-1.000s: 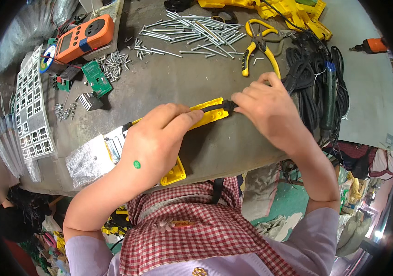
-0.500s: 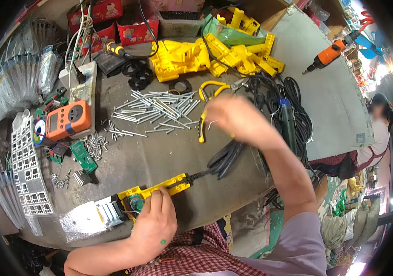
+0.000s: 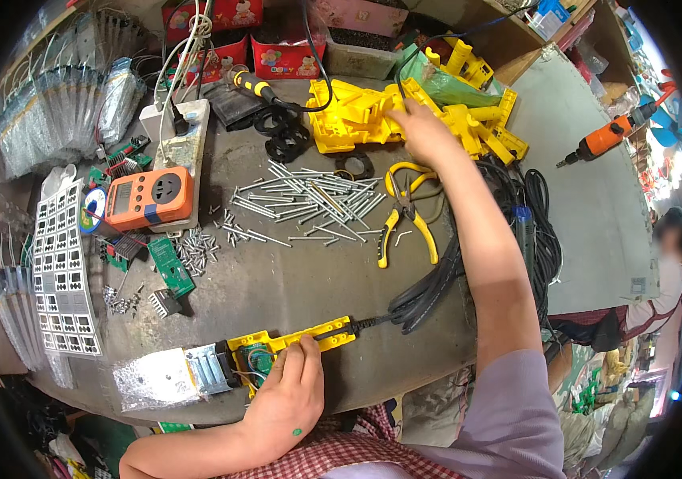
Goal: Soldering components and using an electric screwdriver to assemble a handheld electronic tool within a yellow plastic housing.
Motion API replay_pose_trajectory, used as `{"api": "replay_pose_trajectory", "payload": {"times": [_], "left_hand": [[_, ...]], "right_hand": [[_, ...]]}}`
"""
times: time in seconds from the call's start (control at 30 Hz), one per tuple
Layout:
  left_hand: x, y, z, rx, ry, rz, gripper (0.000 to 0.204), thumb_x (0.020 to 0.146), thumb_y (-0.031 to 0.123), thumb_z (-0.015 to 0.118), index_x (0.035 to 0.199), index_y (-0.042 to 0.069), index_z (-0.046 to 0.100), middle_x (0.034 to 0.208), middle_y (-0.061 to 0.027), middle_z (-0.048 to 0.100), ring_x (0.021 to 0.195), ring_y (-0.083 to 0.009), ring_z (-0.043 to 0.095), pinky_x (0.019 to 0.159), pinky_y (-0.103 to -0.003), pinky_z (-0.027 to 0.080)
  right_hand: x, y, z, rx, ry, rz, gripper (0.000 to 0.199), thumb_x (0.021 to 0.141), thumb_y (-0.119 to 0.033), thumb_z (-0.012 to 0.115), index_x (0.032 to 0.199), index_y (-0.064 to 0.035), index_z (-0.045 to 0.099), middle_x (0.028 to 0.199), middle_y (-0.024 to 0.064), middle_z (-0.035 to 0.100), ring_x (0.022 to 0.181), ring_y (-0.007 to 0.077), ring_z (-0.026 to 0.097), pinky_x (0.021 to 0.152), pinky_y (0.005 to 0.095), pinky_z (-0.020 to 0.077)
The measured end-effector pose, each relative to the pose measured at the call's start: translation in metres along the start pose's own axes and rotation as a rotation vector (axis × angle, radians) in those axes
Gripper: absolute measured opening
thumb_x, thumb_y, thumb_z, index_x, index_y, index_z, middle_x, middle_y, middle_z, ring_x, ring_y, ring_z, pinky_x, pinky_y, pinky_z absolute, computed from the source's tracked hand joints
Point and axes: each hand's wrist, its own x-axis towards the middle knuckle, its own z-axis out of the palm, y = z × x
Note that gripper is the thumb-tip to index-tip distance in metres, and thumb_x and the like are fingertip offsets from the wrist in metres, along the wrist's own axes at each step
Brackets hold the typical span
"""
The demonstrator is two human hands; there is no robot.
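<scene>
The left hand [image 3: 289, 399] is resting near the surface's [image 3: 309, 279] near edge, fingers lying flat and loosely spread on an open yellow housing [image 3: 293, 345], pressing it down rather than gripping it. Inside the housing a green board and wires are showing; a finned metal block [image 3: 207, 369] is sitting just beside its left end on a foil sheet [image 3: 149, 379], and a black cable [image 3: 421, 295] is running from its right end toward the right edge. The right hand [image 3: 421, 132] is reaching across to the far side, fingers curled onto a pile of yellow shells [image 3: 357, 120]; whether it is gripping one I cannot tell. Between the two hands, loose nails [image 3: 309, 199] are lying scattered mid-surface, with yellow-handled pliers [image 3: 405, 211] just right of them. An orange meter [image 3: 149, 195] is sitting toward the left edge, touching a white power strip [image 3: 177, 140]. A green circuit board [image 3: 169, 263] is lying below the meter.
</scene>
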Motion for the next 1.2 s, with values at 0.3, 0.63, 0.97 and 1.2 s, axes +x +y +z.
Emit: {"api": "replay_pose_trajectory", "payload": {"times": [0.3, 0.63, 0.97, 1.2], "left_hand": [[0.0, 0.001, 0.008, -0.039, 0.009, -0.048, 0.054, 0.08, 0.02, 0.059, 0.117, -0.018, 0.05, 0.122, -0.0279, 0.048, 0.104, -0.0314, 0.049, 0.088, -0.033, 0.048], [-0.001, 0.011, 0.002, -0.034, -0.048, -0.069, 0.052, 0.08, 0.017, 0.056, 0.118, -0.018, 0.049, 0.124, -0.0279, 0.045, 0.104, -0.0318, 0.048, 0.09, -0.035, 0.046], [0.002, 0.014, 0.004, 0.088, -0.022, -0.11, 0.051, 0.076, 0.019, 0.047, 0.112, -0.016, 0.055, 0.123, -0.0271, 0.047, 0.105, -0.0328, 0.048, 0.096, -0.036, 0.043], [0.001, 0.02, 0.018, 0.025, 0.071, -0.16, 0.043, 0.075, 0.021, 0.052, 0.106, -0.005, 0.064, 0.124, -0.0239, 0.047, 0.108, -0.0322, 0.044, 0.092, -0.05, 0.046]], "right_hand": [[-0.043, 0.013, -0.026, 0.774, -0.264, 0.429, 0.028, 0.08, -0.01, 0.063, 0.108, -0.0073, 0.064, 0.112, 0.0158, 0.062, 0.102, 0.0312, 0.059, 0.089, 0.0367, 0.0456], [0.003, 0.084, 0.038, 0.21, 0.014, 0.559, 0.046, 0.081, -0.029, 0.067, 0.118, -0.0037, 0.058, 0.106, 0.0212, 0.064, 0.1, 0.0344, 0.061, 0.085, 0.042, 0.0477], [-0.071, 0.037, -0.089, 0.426, 0.718, 0.407, 0.036, 0.087, -0.023, 0.064, 0.111, 0.0023, 0.054, 0.11, 0.0173, 0.062, 0.101, 0.0262, 0.061, 0.086, 0.0341, 0.0485], [-0.165, -0.086, -0.086, 1.864, 0.131, 0.582, 0.036, 0.088, 0.0, 0.055, 0.121, -0.0005, 0.04, 0.122, 0.0245, 0.051, 0.112, 0.034, 0.054, 0.092, 0.0446, 0.0513]]}}
